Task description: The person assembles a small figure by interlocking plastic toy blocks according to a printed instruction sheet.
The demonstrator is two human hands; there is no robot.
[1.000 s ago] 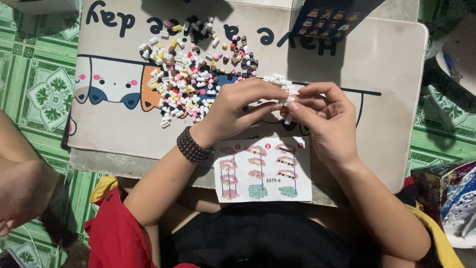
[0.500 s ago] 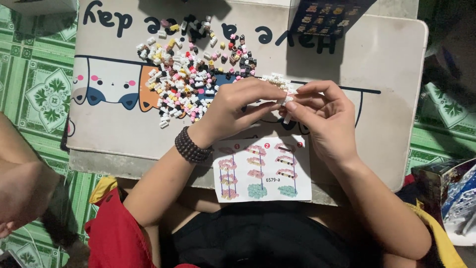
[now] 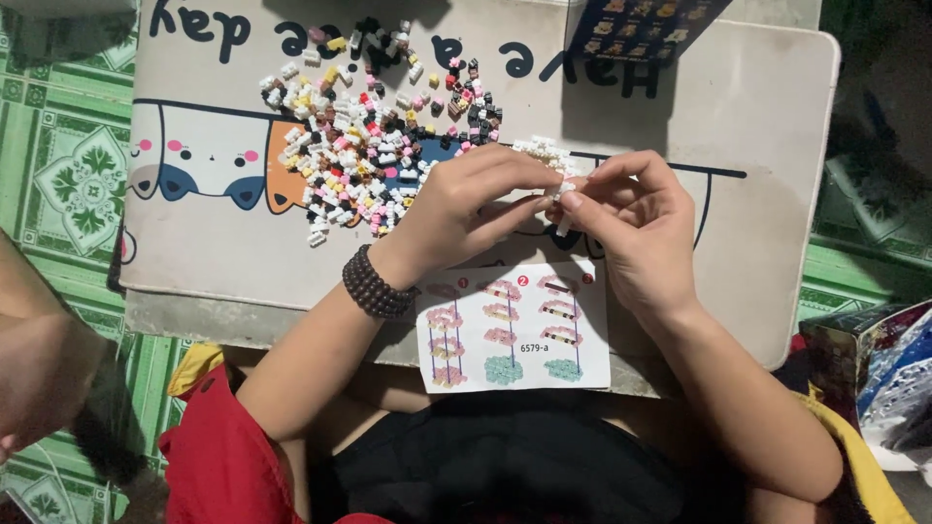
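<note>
Head view: hands (image 3: 558, 209) pinching white brick (image 3: 561, 191)

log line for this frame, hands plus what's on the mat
left hand: pinching small white brick piece | right hand: pinching same piece | brick pile: on desk mat | instruction sheet: below hands

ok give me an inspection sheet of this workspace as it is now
surface: pale lap desk with cartoon cats, set over a green tiled floor
job's things: small white brick pinched between both hands; loose pile of tiny bricks; instruction sheet at the near edge
clutter: dark card at the far edge; boxes on the right
grippers: left hand and right hand meet fingertip to fingertip; bead bracelet on left wrist
cables: nothing seen
surroundings: another person's limb at left
</note>
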